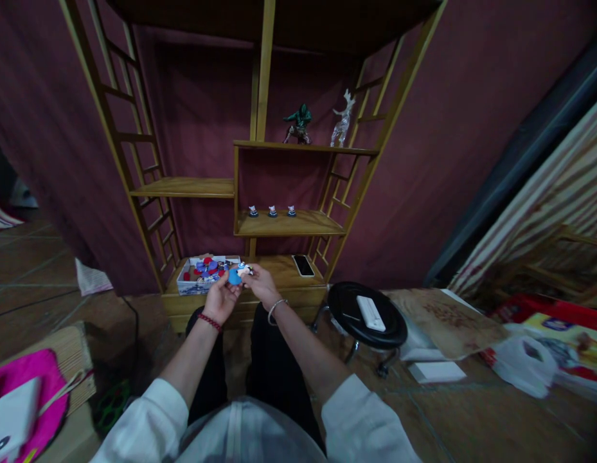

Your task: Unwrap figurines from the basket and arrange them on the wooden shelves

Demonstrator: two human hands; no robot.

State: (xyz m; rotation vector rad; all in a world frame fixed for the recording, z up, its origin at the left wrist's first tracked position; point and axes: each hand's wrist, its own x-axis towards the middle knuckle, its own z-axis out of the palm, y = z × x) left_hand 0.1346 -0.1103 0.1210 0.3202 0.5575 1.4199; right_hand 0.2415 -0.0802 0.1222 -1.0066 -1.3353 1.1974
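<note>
My left hand [222, 301] pinches a small blue disc-shaped base [234, 278] between thumb and fingers. Close against it, my right hand [262, 287] grips a little white-and-blue figurine [243, 269]. Whether the figurine and the base are joined, I cannot tell. Just left of my hands stands an open box [188, 287] with several red, blue and purple pieces [207, 267] in it. On the shelf [298, 225] above, three small white figurines [272, 211] stand upright in a row on dark bases.
A phone [303, 265] lies on the low wooden surface to the right. Higher up are a dark green figure [299, 123] and a clear statue [343, 119]. A black round stool [367, 315] carries a white box [371, 312]. At lower left lies a pink cloth [42, 379].
</note>
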